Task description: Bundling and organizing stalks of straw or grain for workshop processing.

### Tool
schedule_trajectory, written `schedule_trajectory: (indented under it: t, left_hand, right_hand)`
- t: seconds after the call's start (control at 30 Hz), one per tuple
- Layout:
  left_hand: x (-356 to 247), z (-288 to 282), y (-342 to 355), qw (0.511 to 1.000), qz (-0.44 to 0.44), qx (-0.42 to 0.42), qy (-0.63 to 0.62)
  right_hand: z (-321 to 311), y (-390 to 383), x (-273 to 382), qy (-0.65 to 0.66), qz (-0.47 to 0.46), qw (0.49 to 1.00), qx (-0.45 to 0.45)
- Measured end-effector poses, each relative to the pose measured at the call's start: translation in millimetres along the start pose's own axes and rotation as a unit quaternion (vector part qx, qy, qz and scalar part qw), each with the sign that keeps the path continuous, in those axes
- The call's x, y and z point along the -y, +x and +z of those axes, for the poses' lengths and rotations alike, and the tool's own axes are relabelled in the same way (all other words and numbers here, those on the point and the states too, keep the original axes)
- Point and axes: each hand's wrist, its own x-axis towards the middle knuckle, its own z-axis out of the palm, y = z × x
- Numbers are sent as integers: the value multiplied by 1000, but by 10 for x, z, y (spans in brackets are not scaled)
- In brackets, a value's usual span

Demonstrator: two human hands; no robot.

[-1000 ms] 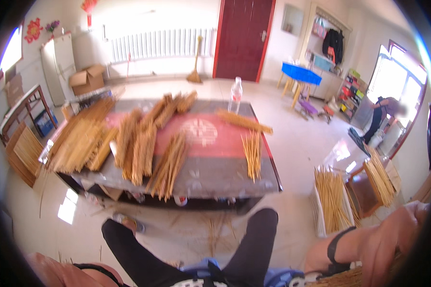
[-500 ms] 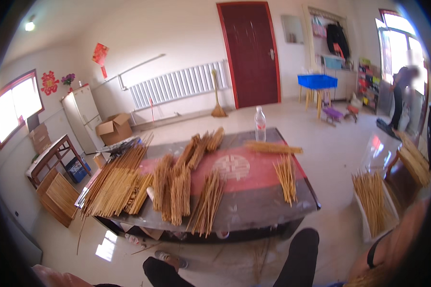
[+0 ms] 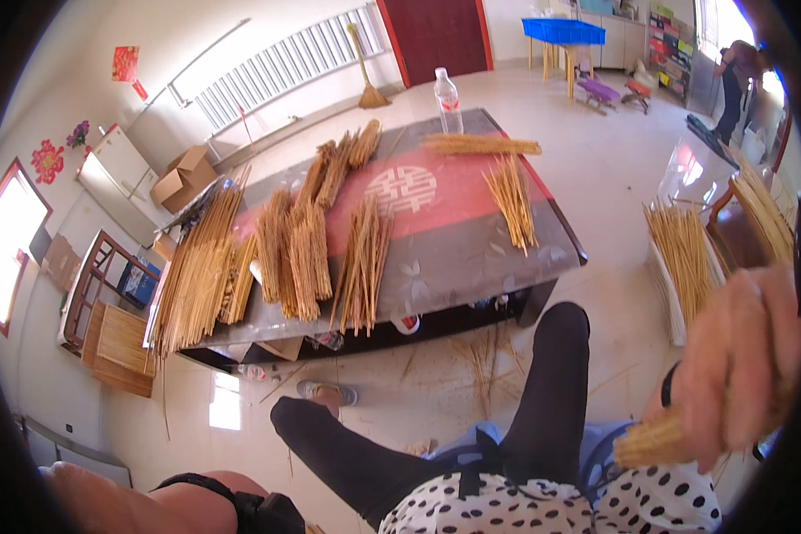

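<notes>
Sunlit floor surrounds a low bench (image 3: 472, 249) strewn with straw-coloured stick piles (image 3: 365, 258) and a plastic bottle (image 3: 448, 89). Right hand (image 3: 739, 356), raised at the frame's edge, grips a stick bundle (image 3: 654, 440). Left hand is out of view; only its forearm (image 3: 142, 503) shows.

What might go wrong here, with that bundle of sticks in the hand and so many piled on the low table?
The right hand grips a bundle of sticks near one end only; loose ones might slip out onto the lap. On the low table, the stick pile at the left end overhangs the edge and could slide off. Stray sticks on the floor lie by the feet and may get stepped on.
</notes>
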Motion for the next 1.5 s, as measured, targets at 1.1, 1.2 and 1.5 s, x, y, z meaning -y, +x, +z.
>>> schedule_trajectory:
  t: [1.1, 1.2, 1.5]
  left_hand:
    - [2151, 1891, -1811, 802, -582, 21, -134]
    - [2235, 1776, -1957, 803, -584, 30, -115]
    - [2132, 1639, -1744, 813, -576, -3, 88]
  right_hand:
    - [-809, -1194, -3192, 37, 219, 880, -421]
    - [-843, -1332, -3322, 122, 193, 890, -395]
    - [-850, -1322, -3253, 93, 265, 890, -360]
